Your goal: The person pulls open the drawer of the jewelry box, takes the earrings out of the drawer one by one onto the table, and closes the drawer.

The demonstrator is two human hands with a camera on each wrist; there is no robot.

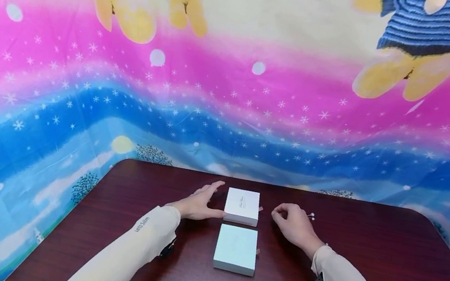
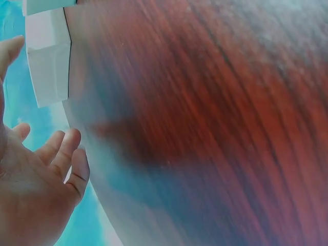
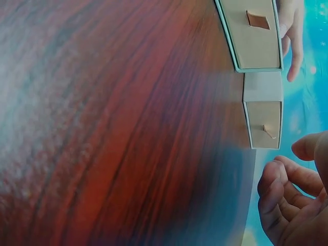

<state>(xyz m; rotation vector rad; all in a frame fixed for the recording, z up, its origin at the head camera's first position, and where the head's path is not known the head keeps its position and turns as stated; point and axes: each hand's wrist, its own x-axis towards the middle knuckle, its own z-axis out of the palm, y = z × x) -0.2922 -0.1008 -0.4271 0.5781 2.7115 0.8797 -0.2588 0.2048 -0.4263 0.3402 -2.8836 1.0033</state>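
Note:
A white box (image 1: pixel 242 206) with small dark lettering lies toward the back of the table. My left hand (image 1: pixel 197 203) is spread at its left side, the thumb tip right at the box's front left corner. To the right of that box, my right hand (image 1: pixel 293 224) is loosely curled; in the right wrist view a gap shows between thumb (image 3: pixel 310 146) and fingers, with nothing held. A pale mint box (image 1: pixel 236 249) lies just in front of the white one. Each box has a small ribbon tab on its right side, that of the mint box (image 3: pixel 259 20) being brownish.
Small white round-ended items (image 1: pixel 311 216) lie just behind the right hand. All this is on a dark red-brown wood table (image 1: pixel 400 272) with rounded back corners. A colourful printed cloth (image 1: pixel 234 87) hangs behind the table.

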